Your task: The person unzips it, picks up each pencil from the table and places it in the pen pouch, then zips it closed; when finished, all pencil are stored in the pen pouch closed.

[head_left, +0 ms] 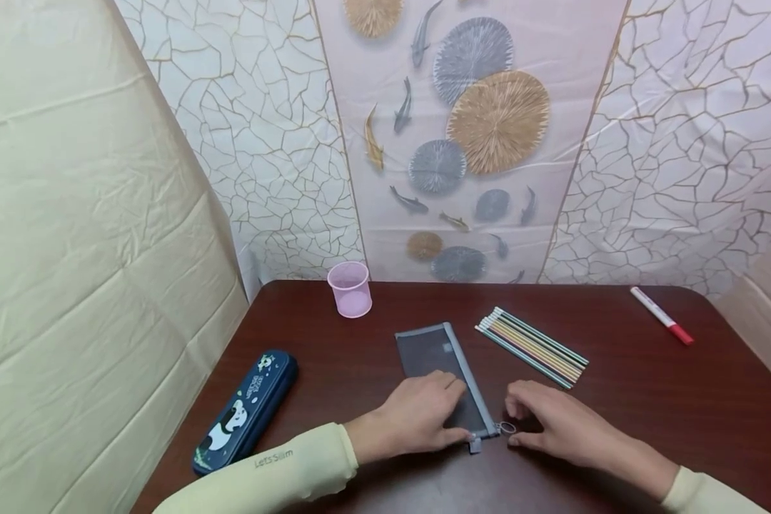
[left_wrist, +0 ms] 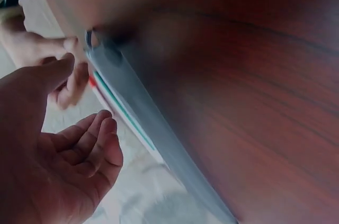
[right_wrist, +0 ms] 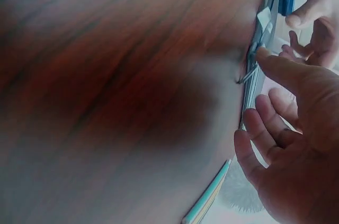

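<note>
A flat dark mesh zip pouch (head_left: pixel 420 357) with a grey zipper edge lies slantwise on the table. My left hand (head_left: pixel 420 410) is over its near half, fingers loosely bent and thumb close to the small grey tag (head_left: pixel 475 445) at the corner. In the left wrist view, nothing lies between that hand's fingers and thumb. Just right of the zipper's pull ring (head_left: pixel 507 427) is my right hand (head_left: pixel 555 425), its thumb and fingers spread apart around air. The right wrist view shows its fingers (right_wrist: pixel 259 128) relaxed, the pouch edge beyond them.
Several striped pencils (head_left: pixel 533 348) lie side by side behind my right hand. On the left is a dark blue panda pencil case (head_left: pixel 244 410). A pink cup (head_left: pixel 352 293) stands at the back edge, and a white marker with a red cap (head_left: pixel 662 314) lies far right.
</note>
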`<state>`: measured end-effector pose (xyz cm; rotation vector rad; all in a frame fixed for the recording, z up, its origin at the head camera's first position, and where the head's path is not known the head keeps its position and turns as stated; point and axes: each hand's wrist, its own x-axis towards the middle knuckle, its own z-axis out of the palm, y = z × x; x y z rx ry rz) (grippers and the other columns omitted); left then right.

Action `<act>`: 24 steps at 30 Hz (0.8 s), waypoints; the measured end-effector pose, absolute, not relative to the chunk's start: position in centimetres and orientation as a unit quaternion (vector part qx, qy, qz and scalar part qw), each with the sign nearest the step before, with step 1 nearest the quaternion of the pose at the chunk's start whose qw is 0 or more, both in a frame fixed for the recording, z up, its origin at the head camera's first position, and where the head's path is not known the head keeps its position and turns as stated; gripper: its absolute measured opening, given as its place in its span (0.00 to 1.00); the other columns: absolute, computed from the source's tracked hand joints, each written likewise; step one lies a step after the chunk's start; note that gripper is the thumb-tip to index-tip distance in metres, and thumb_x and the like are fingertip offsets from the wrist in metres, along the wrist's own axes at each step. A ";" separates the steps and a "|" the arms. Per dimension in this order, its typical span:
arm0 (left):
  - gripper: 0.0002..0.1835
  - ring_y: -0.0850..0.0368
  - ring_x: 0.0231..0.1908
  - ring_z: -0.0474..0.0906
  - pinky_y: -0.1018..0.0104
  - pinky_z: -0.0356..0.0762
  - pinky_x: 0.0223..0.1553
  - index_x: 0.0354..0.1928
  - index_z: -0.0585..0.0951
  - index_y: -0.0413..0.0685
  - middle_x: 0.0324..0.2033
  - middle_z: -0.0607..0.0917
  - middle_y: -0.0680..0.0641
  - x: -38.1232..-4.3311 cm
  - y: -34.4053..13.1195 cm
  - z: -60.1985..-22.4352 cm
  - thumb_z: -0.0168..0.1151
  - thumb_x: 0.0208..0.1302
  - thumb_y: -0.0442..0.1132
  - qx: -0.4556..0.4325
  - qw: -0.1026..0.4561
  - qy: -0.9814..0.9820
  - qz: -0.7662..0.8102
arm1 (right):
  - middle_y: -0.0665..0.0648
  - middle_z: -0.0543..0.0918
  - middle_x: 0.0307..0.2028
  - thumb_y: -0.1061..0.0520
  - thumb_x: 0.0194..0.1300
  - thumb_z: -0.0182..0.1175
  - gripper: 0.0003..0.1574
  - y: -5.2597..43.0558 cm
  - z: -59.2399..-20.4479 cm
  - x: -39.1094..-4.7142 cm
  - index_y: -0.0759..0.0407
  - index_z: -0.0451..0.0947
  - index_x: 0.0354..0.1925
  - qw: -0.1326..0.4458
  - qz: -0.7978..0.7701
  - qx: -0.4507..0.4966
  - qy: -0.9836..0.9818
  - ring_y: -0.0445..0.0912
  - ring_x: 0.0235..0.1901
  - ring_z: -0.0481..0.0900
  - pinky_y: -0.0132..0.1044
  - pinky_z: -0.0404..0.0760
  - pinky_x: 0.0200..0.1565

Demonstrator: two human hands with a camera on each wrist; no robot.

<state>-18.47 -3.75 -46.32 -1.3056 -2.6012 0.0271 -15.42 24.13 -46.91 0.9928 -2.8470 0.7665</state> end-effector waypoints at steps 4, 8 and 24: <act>0.29 0.67 0.40 0.81 0.72 0.81 0.32 0.49 0.80 0.58 0.42 0.84 0.60 -18.2 -2.4 -46.1 0.67 0.62 0.72 -0.458 0.104 -0.883 0.010 | 0.39 0.73 0.33 0.51 0.57 0.81 0.24 23.5 -47.0 -15.6 0.40 0.72 0.37 0.012 0.235 0.335 -0.912 0.31 0.33 0.71 0.25 0.72 0.33; 0.29 0.68 0.34 0.81 0.72 0.76 0.24 0.48 0.82 0.59 0.38 0.84 0.61 -17.9 -1.7 -46.1 0.68 0.60 0.74 -0.460 0.101 -0.882 0.024 | 0.38 0.73 0.33 0.54 0.60 0.79 0.21 23.2 -47.0 -15.7 0.39 0.73 0.35 0.016 0.221 0.337 -0.915 0.30 0.32 0.71 0.25 0.72 0.32; 0.22 0.66 0.23 0.80 0.67 0.73 0.17 0.28 0.79 0.65 0.27 0.83 0.63 -17.5 -0.2 -46.5 0.69 0.62 0.72 -0.440 0.133 -0.884 0.088 | 0.34 0.72 0.27 0.59 0.59 0.76 0.23 22.7 -47.9 -16.2 0.35 0.72 0.31 0.075 0.227 0.352 -0.905 0.28 0.26 0.69 0.23 0.69 0.28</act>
